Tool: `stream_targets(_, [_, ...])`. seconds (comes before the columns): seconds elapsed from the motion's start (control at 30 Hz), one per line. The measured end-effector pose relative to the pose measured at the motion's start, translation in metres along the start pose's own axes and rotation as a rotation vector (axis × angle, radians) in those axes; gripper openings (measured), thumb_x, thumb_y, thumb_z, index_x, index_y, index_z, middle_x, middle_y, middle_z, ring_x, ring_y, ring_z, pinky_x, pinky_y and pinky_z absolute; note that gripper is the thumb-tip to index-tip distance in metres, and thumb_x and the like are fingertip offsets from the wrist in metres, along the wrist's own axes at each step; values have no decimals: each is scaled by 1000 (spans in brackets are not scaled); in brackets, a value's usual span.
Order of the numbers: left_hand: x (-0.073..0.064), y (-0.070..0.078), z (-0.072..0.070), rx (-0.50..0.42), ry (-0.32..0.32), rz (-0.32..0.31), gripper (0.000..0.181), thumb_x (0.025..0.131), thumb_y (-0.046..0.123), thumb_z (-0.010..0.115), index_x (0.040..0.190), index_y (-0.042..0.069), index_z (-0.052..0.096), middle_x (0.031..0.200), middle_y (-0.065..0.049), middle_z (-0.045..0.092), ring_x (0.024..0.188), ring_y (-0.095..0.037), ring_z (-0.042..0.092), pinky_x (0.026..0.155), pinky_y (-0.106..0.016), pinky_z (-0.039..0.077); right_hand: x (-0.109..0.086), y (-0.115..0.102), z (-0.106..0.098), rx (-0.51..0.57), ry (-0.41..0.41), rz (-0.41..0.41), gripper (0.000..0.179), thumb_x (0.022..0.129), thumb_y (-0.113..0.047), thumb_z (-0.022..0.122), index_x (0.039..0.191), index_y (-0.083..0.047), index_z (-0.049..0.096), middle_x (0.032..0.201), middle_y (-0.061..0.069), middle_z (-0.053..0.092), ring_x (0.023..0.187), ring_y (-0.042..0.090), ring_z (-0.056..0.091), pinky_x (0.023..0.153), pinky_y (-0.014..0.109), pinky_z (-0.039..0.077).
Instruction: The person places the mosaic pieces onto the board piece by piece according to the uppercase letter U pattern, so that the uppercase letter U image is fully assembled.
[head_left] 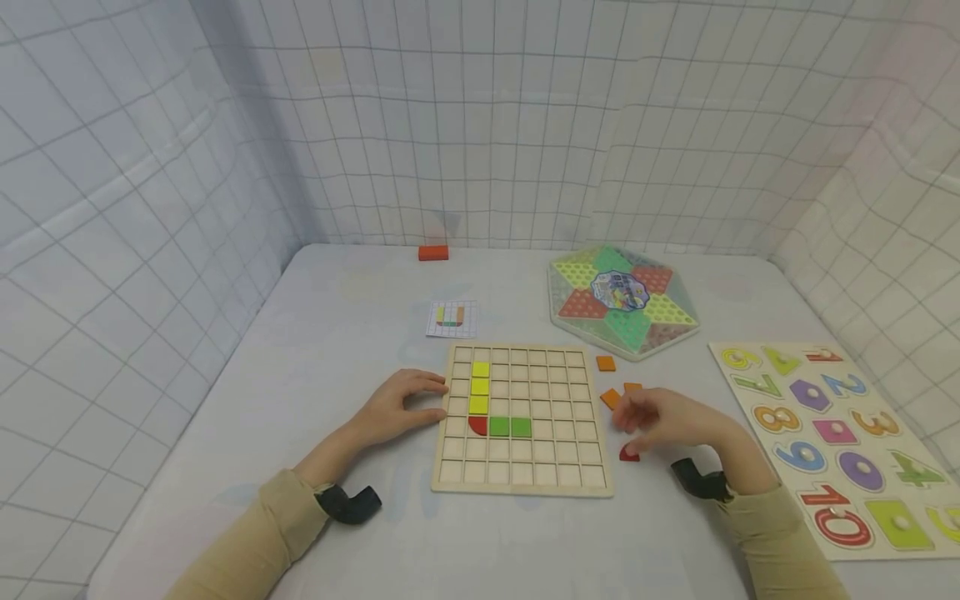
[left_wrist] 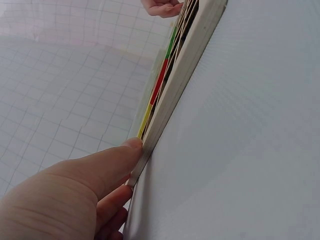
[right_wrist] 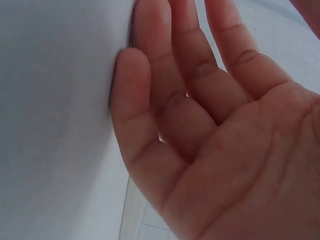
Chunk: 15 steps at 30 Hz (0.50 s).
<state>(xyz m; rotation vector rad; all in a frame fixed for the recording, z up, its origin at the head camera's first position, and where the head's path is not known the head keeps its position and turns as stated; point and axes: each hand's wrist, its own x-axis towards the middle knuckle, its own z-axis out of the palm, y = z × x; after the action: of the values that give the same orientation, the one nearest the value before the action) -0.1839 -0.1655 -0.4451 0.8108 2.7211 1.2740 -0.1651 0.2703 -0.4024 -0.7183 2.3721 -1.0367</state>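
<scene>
The left hand (head_left: pixel 397 402), thumb and fingers spread, touches the left edge of a square pale-wood grid board (head_left: pixel 525 490), which lies on the white table (head_left: pixel 645 537). The right hand (head_left: pixel 667 419), fingers loosely bent and palm bare, lies beyond the right edge, thumb at a red quarter-round tile (head_left: pixel 628 456); contact is unclear. Three orange square tiles (head_left: pixel 606 363) lie near that edge. A broad strip separates board and multicoloured number puzzle (head_left: pixel 866 444).
</scene>
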Motion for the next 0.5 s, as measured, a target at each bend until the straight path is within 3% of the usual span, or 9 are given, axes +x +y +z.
stream_targets(0.5, [0,2,0,1,0,1,37,81,32,74,113,14,68,123,-1,59,120,-25,46,101,-47,34,-2,6,3,-7,-29,16,35,70,-17,82,97,-9,61,88,2,59,83,17,54,76,25,44])
